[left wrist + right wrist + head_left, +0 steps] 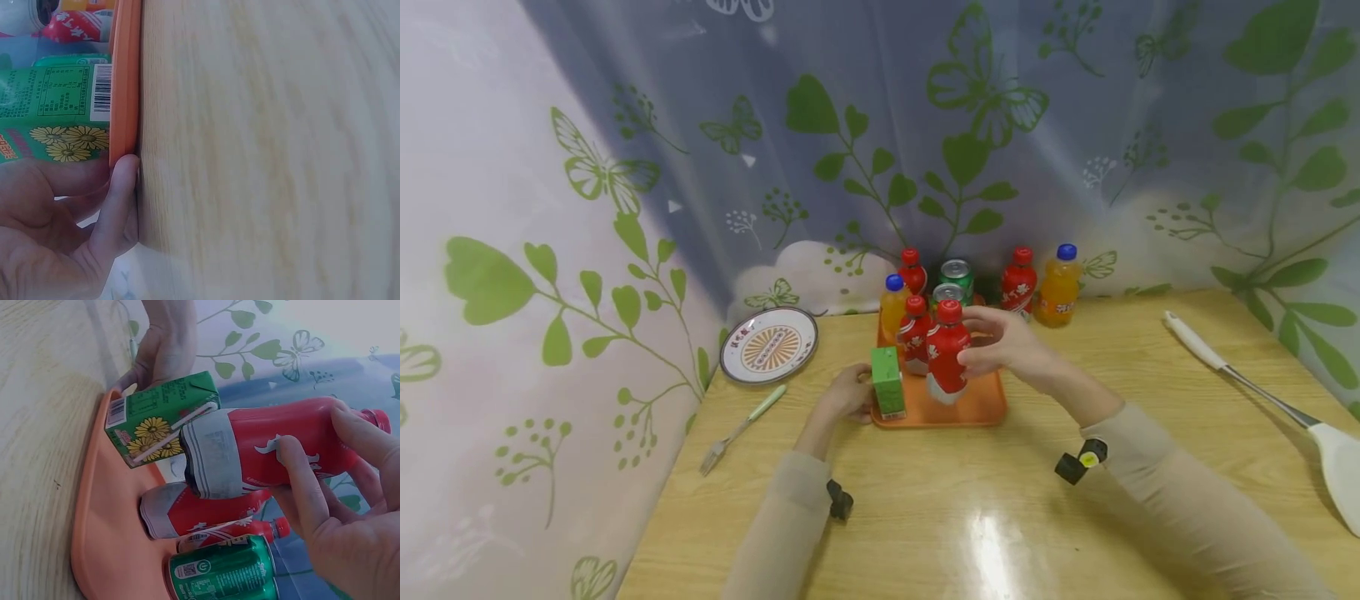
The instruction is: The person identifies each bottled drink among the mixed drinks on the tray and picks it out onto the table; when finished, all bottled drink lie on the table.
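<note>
Orange tray (951, 417): left hand (851, 392) pinches its near-left rim; a tug could jolt everything aboard | red-capped drink bottle (947, 354): above the tray, right hand (1009, 343) clamping fingers round it; lowered askew, I fear it bumps the standing red bottle (913, 340) | green drink carton (888, 388): tray's near-left corner, tippable by left knuckles.

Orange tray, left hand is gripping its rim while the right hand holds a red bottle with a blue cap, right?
No, the cap is red, not blue, as the head view shows; the left hand grips the tray's rim and the right hand the red bottle.
</note>
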`<state>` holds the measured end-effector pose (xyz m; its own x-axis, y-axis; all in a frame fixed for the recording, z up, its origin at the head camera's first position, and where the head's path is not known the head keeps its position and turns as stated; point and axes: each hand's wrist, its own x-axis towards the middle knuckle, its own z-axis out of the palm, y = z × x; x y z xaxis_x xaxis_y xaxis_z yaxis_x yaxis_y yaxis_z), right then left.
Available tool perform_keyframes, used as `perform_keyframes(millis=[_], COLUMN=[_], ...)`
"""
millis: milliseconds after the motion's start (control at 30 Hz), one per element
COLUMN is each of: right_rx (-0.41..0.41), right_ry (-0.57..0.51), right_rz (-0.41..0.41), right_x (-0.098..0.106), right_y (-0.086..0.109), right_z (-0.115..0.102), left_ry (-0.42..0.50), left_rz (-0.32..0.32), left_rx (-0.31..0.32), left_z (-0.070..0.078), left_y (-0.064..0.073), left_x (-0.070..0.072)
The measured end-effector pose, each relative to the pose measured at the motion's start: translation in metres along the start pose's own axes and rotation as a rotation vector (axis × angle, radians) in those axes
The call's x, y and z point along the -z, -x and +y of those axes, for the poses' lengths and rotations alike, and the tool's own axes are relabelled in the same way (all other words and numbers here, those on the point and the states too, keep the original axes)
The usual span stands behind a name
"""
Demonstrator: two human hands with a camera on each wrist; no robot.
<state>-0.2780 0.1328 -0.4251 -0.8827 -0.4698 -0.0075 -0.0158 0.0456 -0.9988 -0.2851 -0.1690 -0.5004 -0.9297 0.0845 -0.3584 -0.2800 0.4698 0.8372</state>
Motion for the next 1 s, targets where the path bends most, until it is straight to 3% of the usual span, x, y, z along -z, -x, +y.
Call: perform_keyframes(millis=[600,1000], right_rx=[-0.060,-0.073], right_ry=[-0.103,-0.050], right_rz=[0.089,0.117], right_x=[0.040,0.063], right_y=[0.006,0.015], right_z=[-0.011,-0.019], left_ry=[-0.013,-0.009], left_rz=[0.015,0.009], left_rx=[0.001,-0.011], left_z=[-0.001,0.001], left_y=[-0.001,0.002], left_x=[0.000,-0.001])
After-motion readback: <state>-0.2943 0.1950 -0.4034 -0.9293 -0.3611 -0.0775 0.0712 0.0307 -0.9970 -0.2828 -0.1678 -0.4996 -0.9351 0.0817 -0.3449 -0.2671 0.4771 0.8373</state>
